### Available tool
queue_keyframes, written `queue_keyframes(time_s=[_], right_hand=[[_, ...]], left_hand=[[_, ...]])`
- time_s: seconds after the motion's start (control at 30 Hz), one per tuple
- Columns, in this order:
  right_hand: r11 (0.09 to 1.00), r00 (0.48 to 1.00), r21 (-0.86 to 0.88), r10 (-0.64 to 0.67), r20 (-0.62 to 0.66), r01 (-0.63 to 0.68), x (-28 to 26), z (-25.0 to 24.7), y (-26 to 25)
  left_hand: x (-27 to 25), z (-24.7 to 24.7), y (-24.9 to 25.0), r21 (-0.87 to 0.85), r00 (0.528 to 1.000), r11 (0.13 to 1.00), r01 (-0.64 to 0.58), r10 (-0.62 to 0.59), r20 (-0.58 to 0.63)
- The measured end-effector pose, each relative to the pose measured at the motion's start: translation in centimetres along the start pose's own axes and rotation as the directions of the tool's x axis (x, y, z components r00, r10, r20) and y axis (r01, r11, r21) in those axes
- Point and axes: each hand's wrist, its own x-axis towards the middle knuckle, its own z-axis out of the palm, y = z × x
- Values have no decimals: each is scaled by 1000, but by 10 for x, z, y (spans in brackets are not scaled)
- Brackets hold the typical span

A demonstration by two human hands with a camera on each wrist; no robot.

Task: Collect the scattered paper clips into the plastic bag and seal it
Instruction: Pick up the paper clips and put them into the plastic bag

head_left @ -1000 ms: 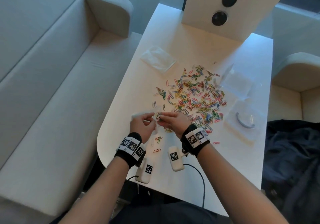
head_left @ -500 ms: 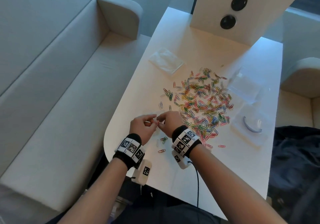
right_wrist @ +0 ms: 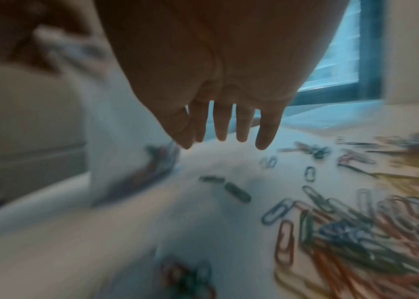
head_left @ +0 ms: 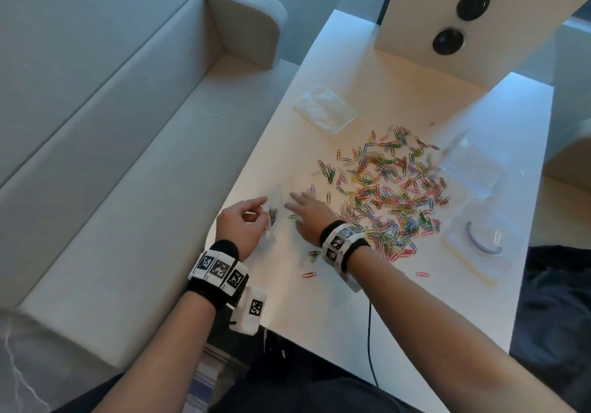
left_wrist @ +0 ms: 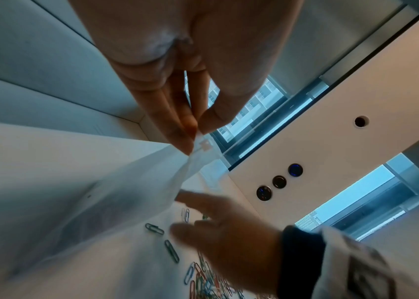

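Note:
A small clear plastic bag (head_left: 272,217) hangs from my left hand (head_left: 244,220), which pinches its top edge (left_wrist: 201,144) between thumb and fingers near the table's left edge. A few clips show through the bag (right_wrist: 136,161). My right hand (head_left: 305,212) is spread flat with straight fingers (right_wrist: 221,125) just right of the bag, above the table, holding nothing. A wide heap of coloured paper clips (head_left: 390,188) covers the table's middle; several loose clips (right_wrist: 238,192) lie between the bag and the heap.
The white table (head_left: 351,300) bears a stack of empty bags (head_left: 326,113) at the back left, clear bags (head_left: 470,169) at the right and a bag holding a curved band (head_left: 483,243). A white panel with round black sockets (head_left: 447,41) stands behind. A pale sofa (head_left: 112,156) lies left.
My right hand let go of the bag's mouth and moved right and forward, with its fingers spread out. My left hand alone keeps the bag.

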Motion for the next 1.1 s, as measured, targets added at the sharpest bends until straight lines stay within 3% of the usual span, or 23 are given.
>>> queue_keyframes(time_s=[0.1, 0.27, 0.37, 0.57, 0.67, 0.73, 0.77, 0.83, 0.9, 0.93, 0.97, 1.03, 1.1], right_hand=[[953, 980, -282, -58, 190, 111, 0, 30, 0], [916, 993, -402, 59, 106, -11, -27, 35, 35], [930, 994, -355, 106, 7, -97, -46, 36, 52], [963, 994, -266, 23, -102, -49, -58, 32, 67], [985, 985, -120, 107, -133, -123, -58, 22, 72], [952, 932, 155, 293, -212, -264, -61, 14, 78], [883, 879, 325, 421, -223, -340, -63, 13, 85], [606, 760, 673, 642, -99, -424, -71, 9, 94], [157, 711, 947, 696, 97, -282, -80, 5, 98], [-84, 721, 986, 673, 165, -147, -84, -1, 96], [-259, 746, 965, 637, 195, -31, -87, -7, 92], [-398, 790, 914, 584, 187, 78, -90, -20, 80], [-408, 846, 909, 510, 156, 79, -92, -31, 65]], left_hand=[[0, -6, -3, -15, 1000, 1000, 8, -8, -8], [-2, -4, -4, -48, 999, 998, 35, -35, -6], [-4, 5, -2, -50, 999, 998, 38, -37, 13], [-9, 28, 2, -9, 995, 999, 46, -46, 84], [-11, 39, 5, 34, 992, 998, 44, -48, 118], [-12, 44, 6, 52, 989, 998, 46, -53, 138], [-11, 47, 6, 59, 988, 997, 48, -56, 147], [-10, 53, 7, 72, 984, 996, 48, -59, 167], [-10, 60, 9, 85, 981, 995, 44, -59, 183], [-11, 64, 11, 93, 980, 995, 40, -57, 193], [-12, 68, 12, 100, 977, 994, 37, -57, 204], [-13, 75, 15, 111, 973, 993, 34, -58, 223], [-14, 83, 18, 122, 972, 992, 20, -48, 232]])
